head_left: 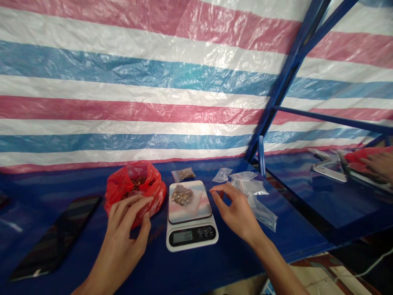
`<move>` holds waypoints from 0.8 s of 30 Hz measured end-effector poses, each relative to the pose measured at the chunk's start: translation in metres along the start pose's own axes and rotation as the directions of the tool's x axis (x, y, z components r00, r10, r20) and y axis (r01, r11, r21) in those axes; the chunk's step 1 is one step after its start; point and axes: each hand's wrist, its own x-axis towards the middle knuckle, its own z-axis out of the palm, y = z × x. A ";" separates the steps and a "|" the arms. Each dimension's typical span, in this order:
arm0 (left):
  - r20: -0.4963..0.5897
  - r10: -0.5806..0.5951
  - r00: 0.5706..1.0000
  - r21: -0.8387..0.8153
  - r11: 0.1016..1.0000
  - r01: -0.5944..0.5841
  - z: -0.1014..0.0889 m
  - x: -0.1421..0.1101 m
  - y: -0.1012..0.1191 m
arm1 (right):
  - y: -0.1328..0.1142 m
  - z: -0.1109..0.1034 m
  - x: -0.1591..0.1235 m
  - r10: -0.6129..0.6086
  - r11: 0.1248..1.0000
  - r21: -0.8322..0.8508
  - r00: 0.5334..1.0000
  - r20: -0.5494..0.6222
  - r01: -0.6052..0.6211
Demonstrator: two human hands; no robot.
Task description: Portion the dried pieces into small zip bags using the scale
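Two bare hands flank a digital kitchen scale: at ten o'clock, the left hand pinches the edge of a red plastic bag; at two o'clock, the right hand hovers open beside clear plastic bags.

**scale in the middle, bags on both sides**

before me, a white digital kitchen scale sits on the blue tabletop, with brown dried pieces on its platform. to its left, my left hand touches a red plastic bag of more pieces, a black phone further left. behind the scale lies a small filled clear bag; to its right, my right hand sits just beside flat clear plastic bags.
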 end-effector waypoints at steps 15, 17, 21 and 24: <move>0.001 -0.041 0.999 -0.098 0.994 0.041 0.012 0.015 0.031 | 0.000 0.025 0.020 -0.149 0.913 -0.368 0.985 0.092 0.173; 0.076 -0.038 0.996 -0.118 0.992 0.047 0.014 0.014 0.036 | -0.004 0.025 0.021 -0.154 0.931 -0.321 0.985 0.077 0.171; 0.208 -0.053 0.977 -0.187 0.978 0.093 0.021 0.013 0.042 | -0.026 0.025 0.018 -0.214 0.971 -0.095 0.975 0.068 0.219; 0.167 -0.223 0.960 -0.333 0.904 0.268 0.027 0.014 0.039 | -0.048 0.025 0.013 -0.183 0.979 0.106 0.980 0.080 0.174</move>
